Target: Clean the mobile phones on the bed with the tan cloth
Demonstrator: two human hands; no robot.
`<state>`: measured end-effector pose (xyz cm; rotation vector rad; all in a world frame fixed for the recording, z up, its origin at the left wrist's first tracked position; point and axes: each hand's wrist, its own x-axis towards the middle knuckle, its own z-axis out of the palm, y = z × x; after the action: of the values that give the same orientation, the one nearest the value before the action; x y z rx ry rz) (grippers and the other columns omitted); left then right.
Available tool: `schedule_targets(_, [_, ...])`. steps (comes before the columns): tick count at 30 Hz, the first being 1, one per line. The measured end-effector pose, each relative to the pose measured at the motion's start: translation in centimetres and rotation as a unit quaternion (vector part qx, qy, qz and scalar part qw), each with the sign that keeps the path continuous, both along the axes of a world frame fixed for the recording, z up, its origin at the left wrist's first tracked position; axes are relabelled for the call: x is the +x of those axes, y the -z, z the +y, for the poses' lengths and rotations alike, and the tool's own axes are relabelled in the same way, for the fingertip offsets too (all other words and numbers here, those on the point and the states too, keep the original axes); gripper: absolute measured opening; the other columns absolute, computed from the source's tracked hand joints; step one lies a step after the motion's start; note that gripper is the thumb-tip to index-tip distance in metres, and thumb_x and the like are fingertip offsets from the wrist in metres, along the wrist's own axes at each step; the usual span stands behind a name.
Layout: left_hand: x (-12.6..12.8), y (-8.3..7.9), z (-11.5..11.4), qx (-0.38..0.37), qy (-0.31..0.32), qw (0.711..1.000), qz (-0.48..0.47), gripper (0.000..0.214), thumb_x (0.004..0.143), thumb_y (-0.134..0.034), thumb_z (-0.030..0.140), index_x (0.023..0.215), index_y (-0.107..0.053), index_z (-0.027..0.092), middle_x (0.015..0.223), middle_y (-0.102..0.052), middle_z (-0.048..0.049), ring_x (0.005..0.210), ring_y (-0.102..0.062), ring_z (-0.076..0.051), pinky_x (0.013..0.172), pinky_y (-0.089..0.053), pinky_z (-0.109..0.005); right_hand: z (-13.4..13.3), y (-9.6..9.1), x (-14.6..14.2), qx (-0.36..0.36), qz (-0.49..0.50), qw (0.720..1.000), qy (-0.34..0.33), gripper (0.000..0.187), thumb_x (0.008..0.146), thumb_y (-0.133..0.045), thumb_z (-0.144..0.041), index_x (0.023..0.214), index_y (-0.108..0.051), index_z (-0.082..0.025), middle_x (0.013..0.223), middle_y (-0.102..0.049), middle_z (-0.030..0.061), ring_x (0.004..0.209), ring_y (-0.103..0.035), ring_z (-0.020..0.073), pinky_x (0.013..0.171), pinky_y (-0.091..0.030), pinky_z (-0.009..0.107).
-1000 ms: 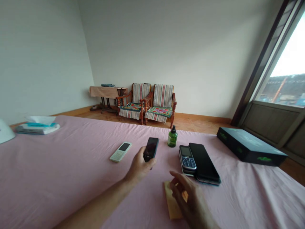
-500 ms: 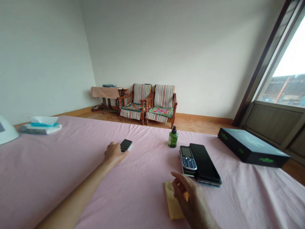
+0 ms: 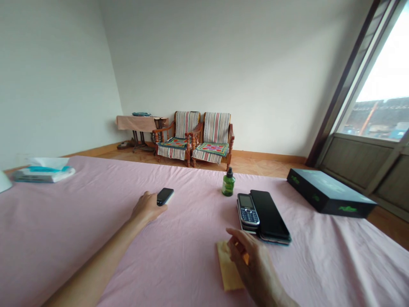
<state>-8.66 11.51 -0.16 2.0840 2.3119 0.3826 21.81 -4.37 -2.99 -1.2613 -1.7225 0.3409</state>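
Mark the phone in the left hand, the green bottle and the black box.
Held phone [image 3: 165,195]: head view, on its dark screen.
Green bottle [image 3: 228,186]: head view, on its body.
Black box [image 3: 329,186]: head view, on its top face.

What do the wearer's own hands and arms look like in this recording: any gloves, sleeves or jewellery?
The left hand and right hand are ungloved. The left forearm and visible right wrist show no sleeve, watch or bracelet. No rings are visible, though some fingers are hidden.

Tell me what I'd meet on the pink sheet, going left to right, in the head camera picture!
White rounded thing, tissue pack, dark phone, green bottle, keypad phone, black flat device, black box.
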Motion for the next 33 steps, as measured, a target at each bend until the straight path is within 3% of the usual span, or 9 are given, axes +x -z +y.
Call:
schedule_targets(3, [0.8,-0.6,-0.6,0.052,0.008,0.998,-0.03,0.046,0.068,-0.066,0.036,0.107,-0.063,0.011,0.108,-0.058,-0.0178,0.107,-0.054,-0.039,0.086,-0.045,-0.047,-0.1,-0.5,0.1,0.007,-0.002,1.0,0.029,0.025,0.089,-0.046,-0.022,0.104,-0.066,-0.017,0.075,-0.066,0.0033,0.061,-0.062,0.0136,0.054,-0.048,0.021])
schedule_targets(6, [2.9,-1.3,-1.5,0.112,0.068,0.988,-0.088,0.068,0.073,-0.059,0.035,0.135,-0.043,0.011,0.133,-0.044,-0.022,0.125,-0.038,-0.042,0.099,-0.033,-0.057,0.1,-1.2,0.9,0.041,-0.019,0.993,0.105,0.026,0.09,-0.043,-0.022,0.101,-0.066,-0.017,0.084,-0.066,0.0064,0.07,-0.063,0.0163,0.063,-0.05,0.026])
schedule_targets(9, [6.6,-1.5,-2.9,0.11,0.184,0.961,-0.174,0.06,0.078,-0.056,0.033,0.134,-0.044,0.015,0.131,-0.05,-0.0159,0.122,-0.045,-0.031,0.104,-0.036,-0.047,0.6,-1.5,2.3,0.08,-0.092,0.971,0.206,0.027,0.087,-0.046,-0.021,0.106,-0.064,-0.017,0.094,-0.067,0.0099,0.087,-0.062,0.024,0.078,-0.048,0.038])
schedule_targets(11, [9.5,-1.2,-3.9,0.073,0.256,0.935,-0.236,0.054,0.079,-0.056,0.032,0.13,-0.049,0.016,0.119,-0.06,-0.0117,0.104,-0.059,-0.024,0.093,-0.047,-0.039,1.0,-1.3,3.2,0.09,-0.146,0.95,0.26,0.032,0.084,-0.049,-0.021,0.113,-0.061,-0.016,0.103,-0.067,0.0128,0.099,-0.059,0.0293,0.086,-0.043,0.046])
schedule_targets(13, [12.5,-0.6,-4.8,0.022,0.308,0.905,-0.292,0.05,0.08,-0.057,0.032,0.127,-0.053,0.014,0.109,-0.066,-0.0109,0.088,-0.066,-0.02,0.08,-0.054,-0.033,1.3,-0.9,3.7,0.084,-0.182,0.937,0.286,0.038,0.082,-0.051,-0.02,0.119,-0.058,-0.013,0.111,-0.066,0.0153,0.107,-0.056,0.0317,0.091,-0.038,0.05])
schedule_targets(16, [16.6,0.2,-5.5,-0.03,0.353,0.867,-0.35,0.05,0.081,-0.059,0.032,0.125,-0.055,0.011,0.109,-0.068,-0.0136,0.084,-0.069,-0.019,0.075,-0.055,-0.03,1.5,-0.4,3.8,0.065,-0.199,0.935,0.287,0.041,0.082,-0.05,-0.018,0.122,-0.054,-0.011,0.113,-0.066,0.0159,0.11,-0.056,0.03,0.093,-0.035,0.047])
schedule_targets(21, [21.2,0.5,-5.0,-0.046,0.377,0.838,-0.392,0.038,0.085,-0.057,0.032,0.117,-0.059,0.012,0.106,-0.07,-0.012,0.092,-0.068,-0.023,0.079,-0.053,-0.032,1.4,-0.3,3.2,0.066,-0.174,0.945,0.269,0.042,0.08,-0.05,-0.015,0.122,-0.053,-0.012,0.112,-0.067,0.0142,0.106,-0.059,0.0271,0.093,-0.033,0.045])
schedule_targets(27, [22.7,-0.2,-3.6,-0.035,0.374,0.845,-0.382,0.036,0.073,-0.071,0.037,0.102,-0.063,0.018,0.095,-0.071,-0.0062,0.092,-0.066,-0.027,0.081,-0.05,-0.034,1.4,-0.9,3.1,0.084,-0.119,0.959,0.245,0.043,0.081,-0.044,-0.011,0.124,-0.05,-0.016,0.103,-0.071,0.0086,0.091,-0.061,0.0235,0.09,-0.034,0.043])
schedule_targets(33, [23.7,0.0,-3.3,-0.012,0.324,0.879,-0.351,0.077,0.054,-0.081,0.036,0.122,-0.052,0.014,0.125,-0.057,-0.0205,0.122,-0.048,-0.04,0.099,-0.04,-0.043,1.4,-1.1,3.6,0.095,-0.117,0.954,0.258,0.038,0.081,-0.046,-0.013,0.118,-0.054,-0.017,0.103,-0.069,0.009,0.095,-0.06,0.0243,0.089,-0.036,0.042])
